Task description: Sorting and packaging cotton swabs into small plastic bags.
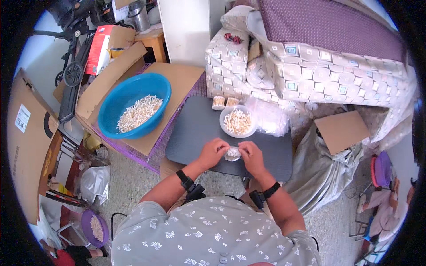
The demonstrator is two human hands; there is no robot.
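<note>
Matt, faintly grained dark board is presented by the counter [191,128]. At its centre, a held bundle of swabs [232,154] is topped with dull, cotton-like white. At ten o'clock, smooth, semi-glossy plastic is seen in the basin [105,117]; at eleven, shiny metal in the flask [140,20]. At two, clear plastic bags [271,119] are crinkled and glossy; at four, the sack [306,170] is formed of dull, wrinkled cloth.

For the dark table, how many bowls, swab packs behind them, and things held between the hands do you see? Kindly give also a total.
White bowl: 1
Swab packs: 2
Small round item between left hand and right hand: 1
Total: 4
</note>
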